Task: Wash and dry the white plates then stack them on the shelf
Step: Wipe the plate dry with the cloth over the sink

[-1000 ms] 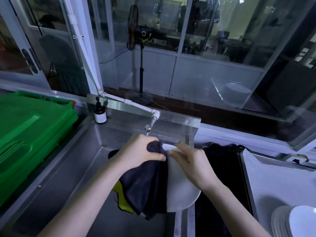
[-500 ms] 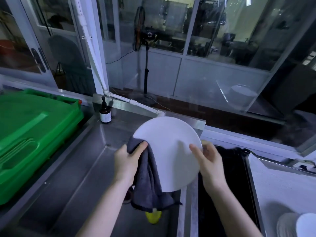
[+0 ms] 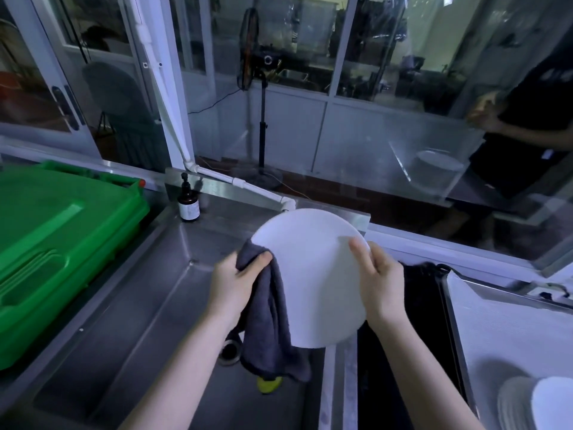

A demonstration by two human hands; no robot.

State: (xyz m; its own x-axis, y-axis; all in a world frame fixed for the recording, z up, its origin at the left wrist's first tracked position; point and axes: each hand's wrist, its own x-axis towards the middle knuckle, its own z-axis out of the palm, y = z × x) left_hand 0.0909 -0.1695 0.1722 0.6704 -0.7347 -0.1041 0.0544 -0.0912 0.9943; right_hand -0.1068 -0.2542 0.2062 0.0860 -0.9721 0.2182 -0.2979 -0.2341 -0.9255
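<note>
A round white plate (image 3: 313, 274) is held upright over the steel sink (image 3: 148, 311), its face toward me. My left hand (image 3: 235, 283) grips a dark grey cloth (image 3: 269, 324) against the plate's left edge; the cloth hangs down below it. My right hand (image 3: 378, 280) holds the plate's right rim, fingers on the front. A stack of white plates (image 3: 539, 405) sits at the bottom right on the counter.
A green plastic bin (image 3: 55, 243) stands at the left. A brown pump bottle (image 3: 188, 201) sits at the sink's back corner beside a white tap pipe (image 3: 248, 186). A yellow sponge (image 3: 269, 385) lies in the basin. A dark second basin (image 3: 412, 336) lies to the right.
The plate came up from low in the sink, edge-on under the cloth, to upright and facing me. My left hand with the cloth slid to its left edge.
</note>
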